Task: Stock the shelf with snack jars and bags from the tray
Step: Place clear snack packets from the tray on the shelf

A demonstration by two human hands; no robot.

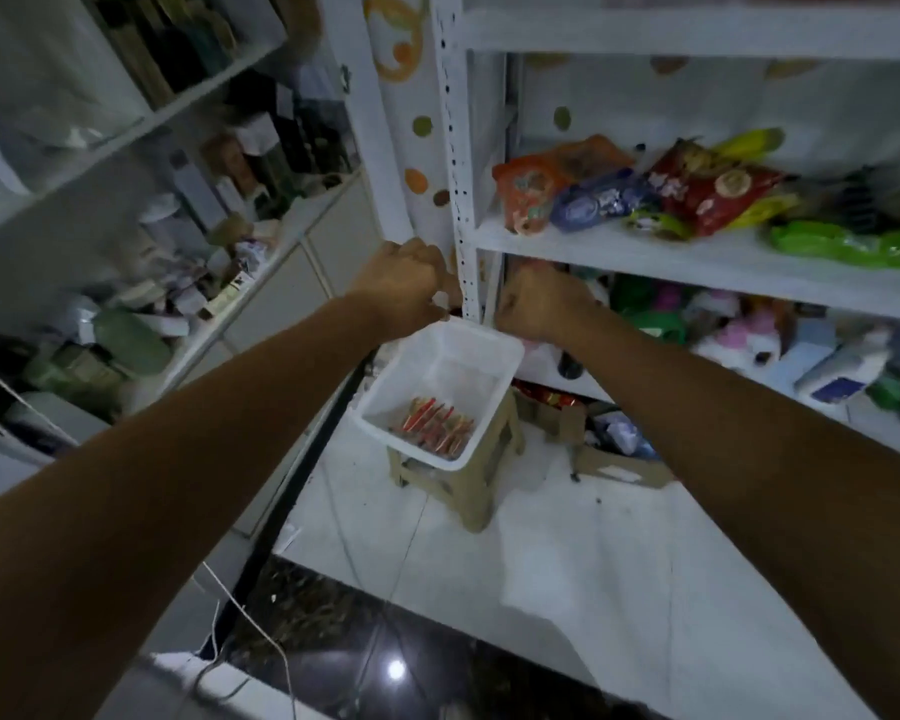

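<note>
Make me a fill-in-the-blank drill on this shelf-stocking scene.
1. The white tray sits on a beige ____.
2. The packets lying in the tray are mostly ____.
3. On the shelf, the orange bag lies to the ____ of the blue bag.

Missing words: stool; red; left.

A: Tray (471, 368) is left open from above; only its floor is taken, by red packets (435, 426).
B: Noted. Middle shelf (645, 258) is crowded by snack bags (707, 194); a bare strip is seen beside the upright (461, 174). Lower shelf (539, 368) is blocked by blurred clutter (739, 330).
</note>
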